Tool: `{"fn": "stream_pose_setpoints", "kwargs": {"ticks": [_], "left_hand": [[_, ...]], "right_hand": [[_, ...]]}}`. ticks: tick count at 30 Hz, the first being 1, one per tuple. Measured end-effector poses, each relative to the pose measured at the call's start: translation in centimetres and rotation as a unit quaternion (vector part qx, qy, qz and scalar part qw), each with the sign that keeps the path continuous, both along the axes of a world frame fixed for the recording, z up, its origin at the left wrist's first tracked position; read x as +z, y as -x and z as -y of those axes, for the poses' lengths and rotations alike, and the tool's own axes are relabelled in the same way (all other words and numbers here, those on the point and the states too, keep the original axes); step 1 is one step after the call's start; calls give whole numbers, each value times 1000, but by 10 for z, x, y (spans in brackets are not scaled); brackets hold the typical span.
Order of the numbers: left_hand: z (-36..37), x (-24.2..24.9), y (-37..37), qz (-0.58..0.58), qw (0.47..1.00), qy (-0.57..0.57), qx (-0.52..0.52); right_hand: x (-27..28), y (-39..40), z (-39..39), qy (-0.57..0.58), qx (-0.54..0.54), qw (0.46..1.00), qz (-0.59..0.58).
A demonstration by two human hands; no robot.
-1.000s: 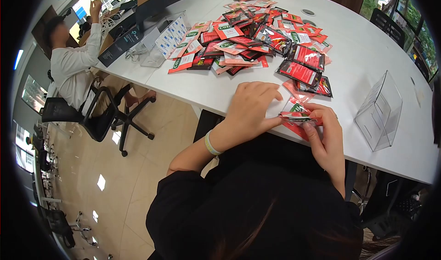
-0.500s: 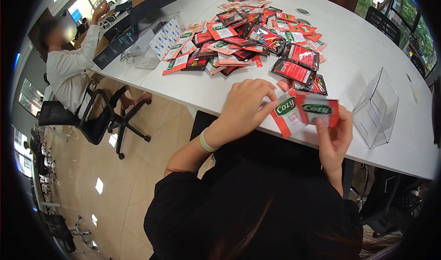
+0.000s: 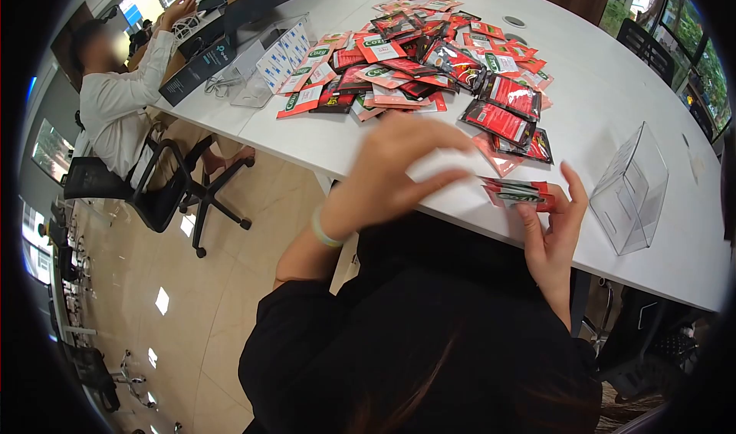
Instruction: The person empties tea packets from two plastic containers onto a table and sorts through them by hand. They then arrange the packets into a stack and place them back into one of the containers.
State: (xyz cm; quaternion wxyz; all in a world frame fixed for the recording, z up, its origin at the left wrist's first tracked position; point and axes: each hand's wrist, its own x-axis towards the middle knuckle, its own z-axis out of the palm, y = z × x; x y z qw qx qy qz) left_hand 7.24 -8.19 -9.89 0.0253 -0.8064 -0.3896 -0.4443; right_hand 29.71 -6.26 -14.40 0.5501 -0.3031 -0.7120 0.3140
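Note:
My right hand grips a small stack of red and white Cozy tea sachets near the table's front edge, turned nearly edge-on to me. Its thumb presses from below and the index finger sticks up. Smeared by motion, my left hand hovers just left of the stack, thumb and fingers apart with nothing between them. Beyond both hands lies a loose pile of sachets, some red and white, others black and red. Several black-and-red packets trail from the pile toward the right hand.
Right of my right hand stands a clear acrylic holder on the white table. Left of the pile are another clear stand with a printed card and a dark box. A person sits at the far left in a black chair.
My left hand has come off the sachets, and its fingers have opened. The stack in my right hand has tipped from facing me to nearly edge-on.

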Motion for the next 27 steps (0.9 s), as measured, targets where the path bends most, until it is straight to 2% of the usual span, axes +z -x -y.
{"fn": "stream_pose_setpoints", "kwargs": {"ticks": [1,3,4,5,7,8,10,14,16,20,23,25,26,27], "left_hand": [[1,6,13,-22,998,-6,63],[6,12,38,31,971,101,216],[10,9,55,-11,948,96,305],[13,3,73,-53,915,90,390],[10,-3,101,-58,819,136,555],[6,-7,115,-59,818,135,555],[-1,-16,137,-4,747,156,647],[-3,-22,144,-10,749,190,635],[-3,-19,142,44,775,256,576],[9,-13,142,17,776,240,583],[23,4,121,40,806,174,565],[29,22,95,92,854,103,501],[30,26,85,93,854,104,501],[30,30,75,108,905,96,400]], "right_hand": [[2,-1,-1,-1,1,1000,-1],[6,-4,-5,-92,-16,984,153],[10,-3,-8,-143,0,970,195],[12,-3,-8,-143,0,971,193],[14,-2,-8,-154,32,961,226],[14,-1,-8,-155,32,962,224],[12,-1,-8,-145,27,964,222],[15,-1,-8,-147,34,963,223],[15,-1,-7,-130,38,966,220],[16,-2,-7,-141,41,964,221],[16,-2,-7,-135,34,966,219],[17,-2,-6,-127,41,967,218],[16,-2,-7,-127,41,967,219],[15,-2,-8,-115,63,970,206]]}}
